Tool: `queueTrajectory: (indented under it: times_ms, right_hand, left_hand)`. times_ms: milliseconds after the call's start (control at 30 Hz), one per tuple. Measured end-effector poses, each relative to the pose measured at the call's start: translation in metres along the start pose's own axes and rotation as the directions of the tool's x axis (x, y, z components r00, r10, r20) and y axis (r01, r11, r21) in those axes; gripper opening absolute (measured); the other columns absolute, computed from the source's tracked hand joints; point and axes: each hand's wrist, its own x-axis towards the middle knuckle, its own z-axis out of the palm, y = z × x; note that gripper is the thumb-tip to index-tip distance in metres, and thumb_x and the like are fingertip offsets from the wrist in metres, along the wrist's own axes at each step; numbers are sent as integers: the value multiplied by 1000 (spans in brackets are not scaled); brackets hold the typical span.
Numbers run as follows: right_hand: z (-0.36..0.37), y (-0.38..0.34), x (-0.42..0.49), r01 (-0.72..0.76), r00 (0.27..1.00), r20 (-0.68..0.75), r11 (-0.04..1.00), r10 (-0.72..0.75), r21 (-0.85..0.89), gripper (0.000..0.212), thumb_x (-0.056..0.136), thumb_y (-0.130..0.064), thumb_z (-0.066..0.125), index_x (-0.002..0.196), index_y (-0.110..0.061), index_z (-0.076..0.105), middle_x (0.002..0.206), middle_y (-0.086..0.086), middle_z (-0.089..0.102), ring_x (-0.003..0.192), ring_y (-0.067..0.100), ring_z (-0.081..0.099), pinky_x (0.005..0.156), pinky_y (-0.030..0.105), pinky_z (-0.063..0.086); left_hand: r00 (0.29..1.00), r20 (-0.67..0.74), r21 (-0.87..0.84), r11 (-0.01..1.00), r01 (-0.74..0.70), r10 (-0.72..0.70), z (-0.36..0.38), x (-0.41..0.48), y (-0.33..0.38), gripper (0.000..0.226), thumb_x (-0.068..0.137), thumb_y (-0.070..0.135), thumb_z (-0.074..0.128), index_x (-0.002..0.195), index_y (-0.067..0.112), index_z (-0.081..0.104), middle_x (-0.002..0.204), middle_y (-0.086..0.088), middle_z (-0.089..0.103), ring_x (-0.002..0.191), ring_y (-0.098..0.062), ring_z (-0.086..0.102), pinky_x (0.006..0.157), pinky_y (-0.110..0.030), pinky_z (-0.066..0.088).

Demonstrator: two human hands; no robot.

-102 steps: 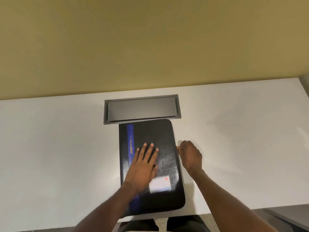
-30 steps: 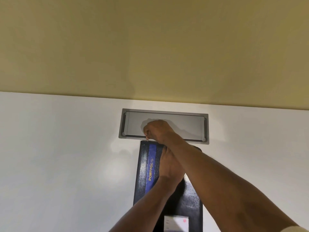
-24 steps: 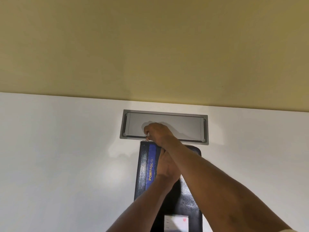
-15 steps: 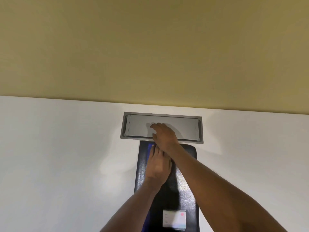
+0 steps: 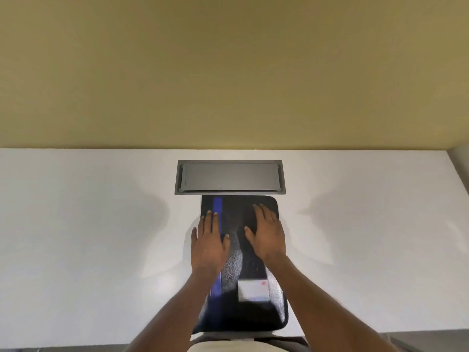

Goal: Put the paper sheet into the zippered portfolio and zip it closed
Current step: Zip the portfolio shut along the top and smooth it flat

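1. head view: left hand (image 5: 209,243) lies flat on the black portfolio (image 5: 243,316), fingers straight, gripping nothing; fingertips touch its blue stripe (image 5: 217,204).
2. right hand (image 5: 266,237) lies flat alongside, fingers extended, gripping nothing.
3. portfolio lies closed under both palms on the white table (image 5: 88,224); grey hatch (image 5: 229,177) just beyond the fingertips.

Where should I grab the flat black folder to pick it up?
Likely the near short edge, from the front. The portfolio lies flat, and that edge sits about at the table's front edge, so the fingers could slip under it.
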Motion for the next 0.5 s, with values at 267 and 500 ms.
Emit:
queueTrajectory:
  times_ms: [267,500]
  right_hand:
    - [16,37,-73,-204,979,-23,979,204,9,80,85,-57,67,150,-26,33,155,0,41,137,25,45,111,41,43]
    - [35,54,-106,-310,950,75,943,302,120,92,79,-55,74,151,-20,28,144,4,46,129,27,49,99,44,51]
  left_hand:
    - [989,53,-108,984,142,-137,19,-58,-12,78,101,49,52,164,20,17,171,-7,15,155,-28,22,122,-47,30]
    - [961,106,-202,940,274,-257,39,-82,-16,86,97,46,61,164,16,15,169,-13,20,152,-34,26,116,-52,36]
